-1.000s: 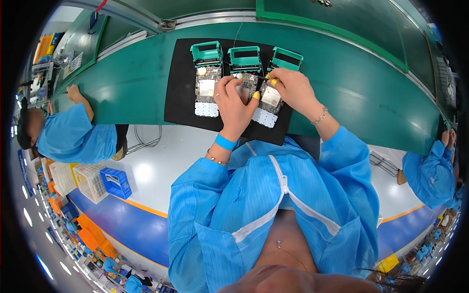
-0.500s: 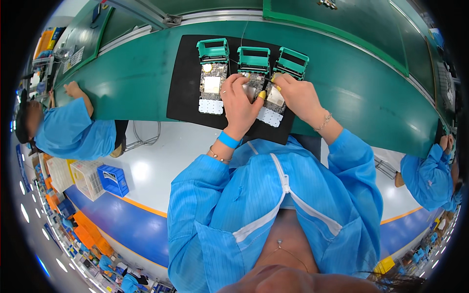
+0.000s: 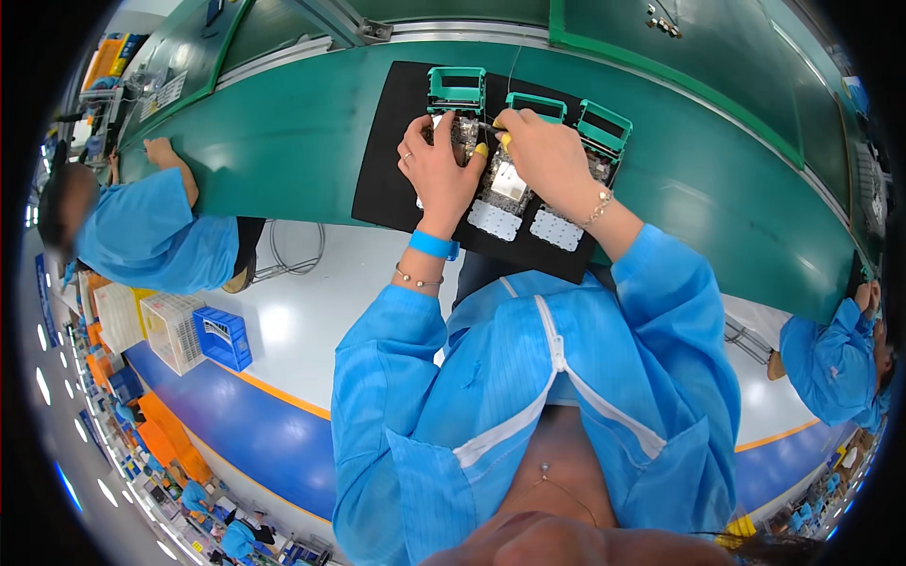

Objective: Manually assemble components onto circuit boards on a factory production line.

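Note:
Three circuit boards lie side by side on a black mat [image 3: 385, 156], each with a green frame at its far end. My left hand [image 3: 439, 179] straddles the left circuit board [image 3: 464, 135], its fingers and yellow-capped thumb at the board's sides. My right hand [image 3: 547, 160], with yellow finger caps, is closed in a pinch on a thin dark tool [image 3: 487, 125], whose kind is hard to make out. The tool points at the left board's right side. Below the right hand lies the middle circuit board [image 3: 510, 181]; the hand partly covers the right circuit board [image 3: 598, 170].
The mat rests on a long green table [image 3: 302, 141] with a metal rail along its far edge. One person [image 3: 156, 226] sits at the left, another person [image 3: 830, 349] at the right. A blue crate [image 3: 222, 338] and white crates stand on the floor at left.
Both hands have moved from the middle board to the left board. My view has shifted, so the mat and boards appear farther right.

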`<move>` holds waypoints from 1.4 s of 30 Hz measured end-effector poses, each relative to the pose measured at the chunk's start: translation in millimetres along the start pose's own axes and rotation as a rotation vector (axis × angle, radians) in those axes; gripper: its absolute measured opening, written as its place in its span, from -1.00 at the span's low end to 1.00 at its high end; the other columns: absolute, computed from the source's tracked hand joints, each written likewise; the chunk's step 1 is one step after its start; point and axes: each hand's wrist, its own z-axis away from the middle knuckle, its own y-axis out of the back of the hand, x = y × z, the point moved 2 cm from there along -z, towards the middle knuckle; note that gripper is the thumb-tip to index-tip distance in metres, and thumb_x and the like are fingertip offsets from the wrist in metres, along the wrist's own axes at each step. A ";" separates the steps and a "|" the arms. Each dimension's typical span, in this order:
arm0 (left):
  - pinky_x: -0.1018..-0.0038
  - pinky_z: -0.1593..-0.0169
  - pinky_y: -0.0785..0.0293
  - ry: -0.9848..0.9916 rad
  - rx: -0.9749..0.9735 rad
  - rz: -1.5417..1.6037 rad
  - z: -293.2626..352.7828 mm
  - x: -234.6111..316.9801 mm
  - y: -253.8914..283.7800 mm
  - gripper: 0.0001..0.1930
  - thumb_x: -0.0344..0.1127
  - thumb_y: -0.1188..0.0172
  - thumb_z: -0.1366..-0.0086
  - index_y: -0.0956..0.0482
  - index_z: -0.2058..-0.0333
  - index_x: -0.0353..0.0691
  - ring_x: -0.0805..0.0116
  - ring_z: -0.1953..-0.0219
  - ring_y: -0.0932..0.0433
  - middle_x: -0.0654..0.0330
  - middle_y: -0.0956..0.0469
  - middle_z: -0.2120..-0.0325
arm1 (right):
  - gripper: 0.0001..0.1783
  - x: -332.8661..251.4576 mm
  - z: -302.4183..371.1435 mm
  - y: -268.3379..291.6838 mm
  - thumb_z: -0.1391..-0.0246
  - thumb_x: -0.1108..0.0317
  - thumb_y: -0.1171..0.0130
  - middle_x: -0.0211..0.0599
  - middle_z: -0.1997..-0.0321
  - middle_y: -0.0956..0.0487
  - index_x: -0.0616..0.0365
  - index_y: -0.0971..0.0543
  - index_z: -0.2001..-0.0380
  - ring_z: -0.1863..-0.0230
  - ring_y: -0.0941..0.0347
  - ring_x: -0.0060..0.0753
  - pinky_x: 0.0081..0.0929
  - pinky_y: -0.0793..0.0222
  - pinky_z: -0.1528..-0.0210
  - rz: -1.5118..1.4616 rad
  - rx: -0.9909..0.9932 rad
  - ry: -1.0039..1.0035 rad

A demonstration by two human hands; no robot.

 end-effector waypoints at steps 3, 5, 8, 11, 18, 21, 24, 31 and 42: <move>0.15 0.00 -0.15 0.019 0.001 0.019 0.6 -3.2 1.1 -0.35 -0.25 -0.35 0.18 -0.43 -0.01 -0.11 0.01 -0.02 -0.18 0.05 -0.23 0.02 | -0.84 -5.1 -9.5 0.6 0.04 0.41 -0.09 -0.24 0.46 -0.48 0.13 -0.42 0.33 0.49 -0.51 -0.20 -0.33 -0.41 0.50 0.104 0.015 0.037; 0.15 0.00 -0.15 0.031 -0.012 0.040 0.9 -4.5 0.7 -0.34 -0.26 -0.34 0.19 -0.43 -0.01 -0.11 0.01 -0.02 -0.18 0.05 -0.24 0.02 | -0.86 -9.0 -13.4 1.6 0.08 0.43 -0.10 -0.21 0.45 -0.49 0.18 -0.43 0.38 0.51 -0.52 -0.21 -0.37 -0.42 0.52 0.154 0.021 0.066; 0.15 -0.01 -0.14 0.028 -0.007 0.050 1.3 -3.9 1.2 -0.34 -0.26 -0.33 0.19 -0.43 -0.01 -0.11 0.01 -0.02 -0.18 0.06 -0.24 0.03 | -0.86 -13.2 -16.8 0.9 0.13 0.45 -0.10 -0.20 0.47 -0.50 0.18 -0.43 0.41 0.50 -0.53 -0.23 -0.38 -0.43 0.51 0.180 0.004 0.052; 0.15 -0.02 -0.13 0.012 -0.006 0.064 1.6 -5.2 2.0 -0.34 -0.26 -0.33 0.18 -0.42 -0.02 -0.10 0.01 -0.02 -0.18 0.06 -0.24 0.03 | -0.87 -11.8 -19.9 -1.3 0.13 0.45 -0.11 -0.22 0.47 -0.50 0.19 -0.44 0.43 0.49 -0.53 -0.24 -0.39 -0.43 0.51 0.200 0.016 0.074; 0.16 -0.04 -0.10 -0.093 -0.033 -0.010 5.4 -2.7 17.8 -0.39 -0.26 -0.32 0.14 -0.41 0.01 -0.08 0.03 -0.03 -0.19 0.05 -0.23 0.02 | -0.85 6.8 -15.6 -4.5 -0.02 0.32 -0.11 -0.17 0.41 -0.56 0.12 -0.53 0.34 0.40 -0.50 -0.10 -0.24 -0.38 0.42 -0.127 0.009 -0.060; 0.18 -0.05 -0.09 -0.076 -0.018 0.057 8.6 -5.6 23.9 -0.43 -0.28 -0.31 0.12 -0.41 0.03 -0.08 0.04 -0.04 -0.19 0.06 -0.23 0.01 | -0.81 7.8 -8.2 -8.7 -0.02 0.28 -0.13 -0.15 0.51 -0.54 0.16 -0.53 0.35 0.47 -0.48 -0.12 -0.28 -0.34 0.45 -0.311 -0.062 -0.150; 0.18 0.05 -0.15 -0.005 0.009 0.127 10.6 -7.5 30.6 -0.65 -0.31 -0.28 0.07 -0.53 0.22 -0.14 0.13 0.09 -0.28 0.15 -0.33 0.15 | -0.80 7.2 -3.0 -13.6 -0.03 0.27 -0.14 -0.15 0.56 -0.52 0.18 -0.53 0.35 0.52 -0.46 -0.17 -0.32 -0.32 0.46 -0.393 -0.024 -0.152; 0.41 0.29 -0.41 -0.024 -0.038 0.210 -8.0 -8.5 29.0 -0.76 -0.49 -0.22 0.02 -0.52 0.31 -0.18 0.20 0.29 -0.44 0.21 -0.43 0.37 | -0.81 10.9 2.6 -22.2 -0.02 0.32 -0.15 -0.16 0.53 -0.54 0.20 -0.52 0.32 0.52 -0.47 -0.20 -0.34 -0.33 0.45 -0.446 0.030 -0.122; 0.39 0.30 -0.42 -0.311 0.117 -0.126 -6.3 -2.4 21.3 -0.81 -0.48 -0.23 0.05 -0.52 0.38 -0.20 0.19 0.32 -0.43 0.18 -0.43 0.36 | -0.81 3.0 3.5 -19.7 -0.01 0.36 -0.15 -0.12 0.48 -0.57 0.23 -0.52 0.32 0.47 -0.50 -0.17 -0.31 -0.37 0.41 -0.474 -0.043 -0.216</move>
